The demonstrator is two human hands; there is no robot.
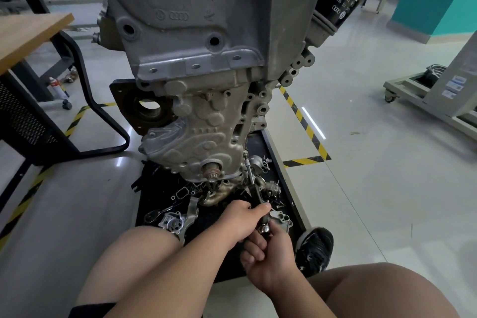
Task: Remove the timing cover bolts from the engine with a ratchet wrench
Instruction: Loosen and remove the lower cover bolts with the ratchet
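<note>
A grey engine [206,59] stands upright in front of me, its ribbed timing cover [196,142] at the lower front. A ratchet wrench with a long extension bar [251,181] runs from my hands up to the cover's lower right edge near a bolt [245,155]. My left hand [238,219] grips the extension near the ratchet head. My right hand [271,258] curls round the ratchet's handle just below. The socket end is small and partly hidden among parts.
The engine stands on a black tray [281,162] littered with removed parts, a pump housing [171,223] among them. A wooden-topped table with a black frame [33,31] is at left, a wheeled stand [426,95] at right. My knees and a black shoe [315,248] lie close below.
</note>
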